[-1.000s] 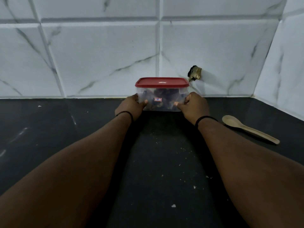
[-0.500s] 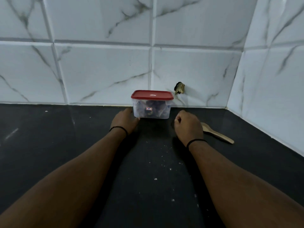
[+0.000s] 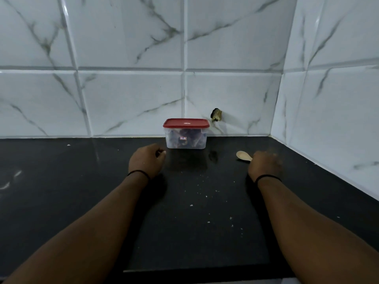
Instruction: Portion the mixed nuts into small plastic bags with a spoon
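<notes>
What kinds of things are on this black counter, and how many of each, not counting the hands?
Clear tubs with a red lid: 1, the tub, lid on, dark contents inside
Wooden spoons: 1, the spoon, its handle hidden under the right hand
Plastic bags: 0 in view
Total: 2

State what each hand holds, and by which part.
The left hand holds nothing. The right hand covers the spoon's handle; whether it grips it cannot be told.
</notes>
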A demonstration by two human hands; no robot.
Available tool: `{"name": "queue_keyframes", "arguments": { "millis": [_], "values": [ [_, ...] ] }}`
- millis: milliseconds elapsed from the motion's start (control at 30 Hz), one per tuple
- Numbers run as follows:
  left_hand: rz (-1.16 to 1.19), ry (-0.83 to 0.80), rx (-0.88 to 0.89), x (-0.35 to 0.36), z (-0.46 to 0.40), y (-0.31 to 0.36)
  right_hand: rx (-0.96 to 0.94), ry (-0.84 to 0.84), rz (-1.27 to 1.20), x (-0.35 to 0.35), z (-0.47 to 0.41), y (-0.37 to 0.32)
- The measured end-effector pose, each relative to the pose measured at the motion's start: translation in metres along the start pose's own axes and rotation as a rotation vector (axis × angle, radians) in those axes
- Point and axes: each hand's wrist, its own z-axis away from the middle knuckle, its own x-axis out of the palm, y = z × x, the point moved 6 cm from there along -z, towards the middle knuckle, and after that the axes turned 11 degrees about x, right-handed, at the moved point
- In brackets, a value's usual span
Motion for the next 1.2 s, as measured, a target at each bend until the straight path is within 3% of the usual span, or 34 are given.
{"name": "queue_keyframes", "arguments": {
  "millis": [233, 400, 600, 967, 1100, 1200],
  "values": [
    [0.074, -0.036, -0.129, 0.016, -0.008, -0.023, -0.002, -0.061, -0.180, 0.006, -0.012, -0.005],
    [0.115, -0.058, -0.193, 0.023, -0.013, -0.031, -0.169, -0.040, -0.436, 0.004, 0.001, -0.042],
    [0.095, -0.129, -0.189, 0.032, -0.019, -0.033, -0.434, -0.123, -0.496, 0.014, 0.028, -0.123],
    [-0.038, -0.217, -0.156, 0.043, -0.027, -0.033, -0.417, -0.198, -0.472, 0.053, 0.026, -0.180],
    [-0.029, -0.231, -0.162, 0.043, -0.027, -0.031, -0.358, -0.110, -0.643, 0.042, 0.025, -0.171],
    [-0.012, -0.210, -0.177, 0.041, -0.025, -0.030, -0.345, 0.006, -0.637, 0.031, 0.032, -0.157]
  ]
}}
